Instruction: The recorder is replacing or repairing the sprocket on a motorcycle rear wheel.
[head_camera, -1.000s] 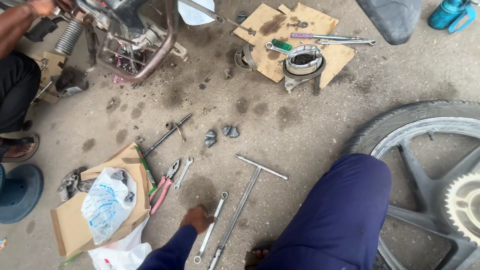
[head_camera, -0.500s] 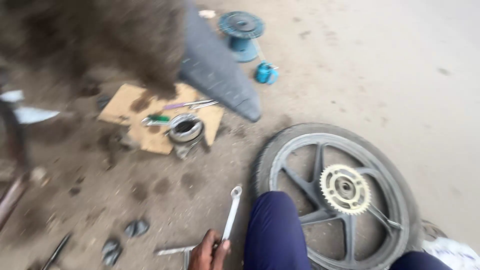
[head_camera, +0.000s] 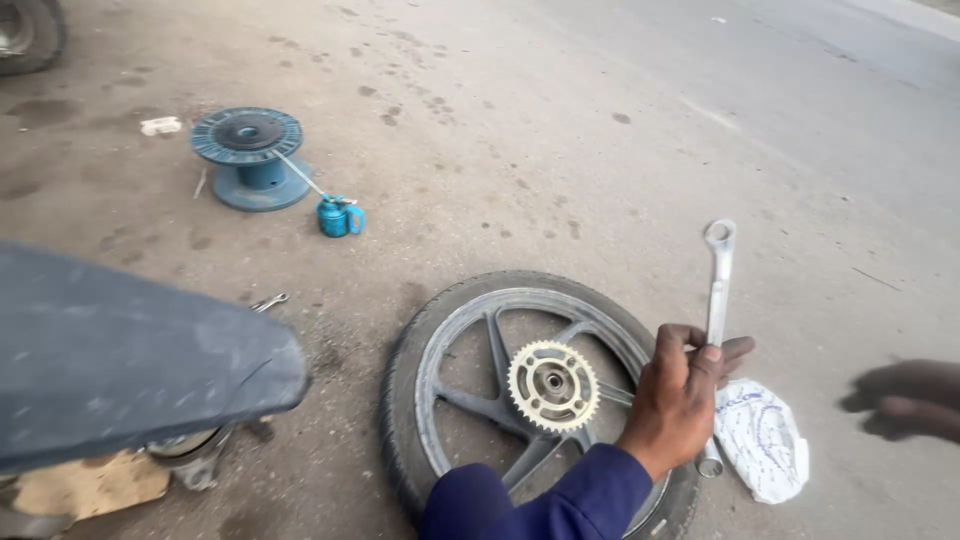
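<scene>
1. The left hand (head_camera: 683, 395), in a dark blue sleeve (head_camera: 545, 495), is clenched around the shank of a long silver spanner (head_camera: 717, 300), thumb over the front and fingers wrapped behind.
2. The spanner stands nearly upright in that grasp: its ring end rises well above the fist, and its lower end pokes out just under the heel of the hand.
3. The right hand (head_camera: 905, 400) is blurred at the frame's edge, well off to the right of the grip and level with it; whether it is released or clenched I cannot tell, and it touches nothing visible.
4. Just below and right of the grip lies a crumpled white plastic bag (head_camera: 762, 438) on the concrete ground (head_camera: 600, 130).
5. Directly left of the grip lies a motorcycle wheel (head_camera: 480, 330) flat on the ground, black tyre and spokes, with a pale toothed sprocket (head_camera: 553, 385) at its hub.
6. Farther left, a dark motorcycle seat (head_camera: 130, 350) fills the near edge.
7. Far up and left of the grip stand a blue spool-like stand (head_camera: 248, 155) and, beside it, a small blue oil can (head_camera: 338, 216).
</scene>
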